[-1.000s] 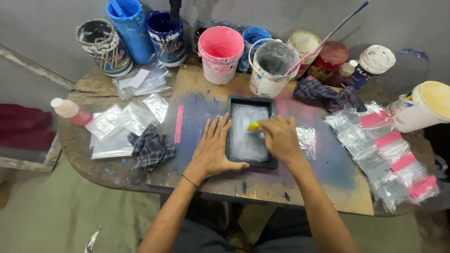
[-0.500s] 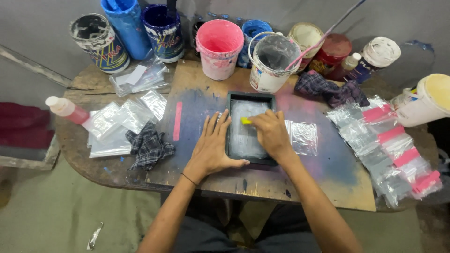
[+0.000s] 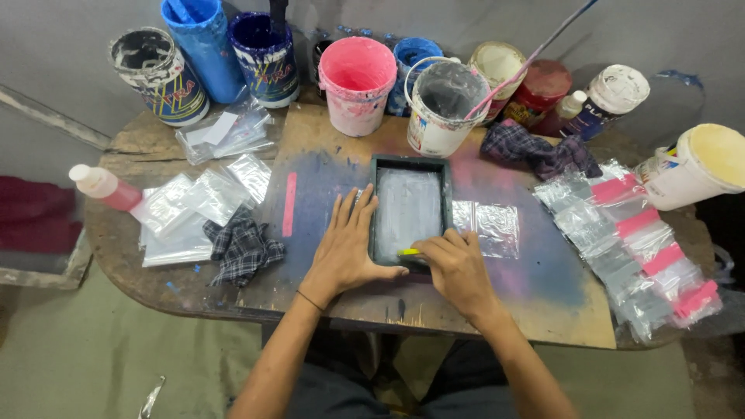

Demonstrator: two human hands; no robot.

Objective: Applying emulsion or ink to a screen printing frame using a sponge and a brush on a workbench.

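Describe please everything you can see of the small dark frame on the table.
The dark frame is a small rectangle with a dark green-black rim around a pale grey, whitish-smeared screen. It lies flat on the paint-stained wooden board, over a clear plastic bag. The left hand presses flat on its left edge; the right hand holds a yellow tool at its near edge.

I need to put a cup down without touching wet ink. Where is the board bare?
Free: the stained board right of the right hand, before the row of bags; also between the pink strip and dark frame. The back row of paint buckets is crowded.
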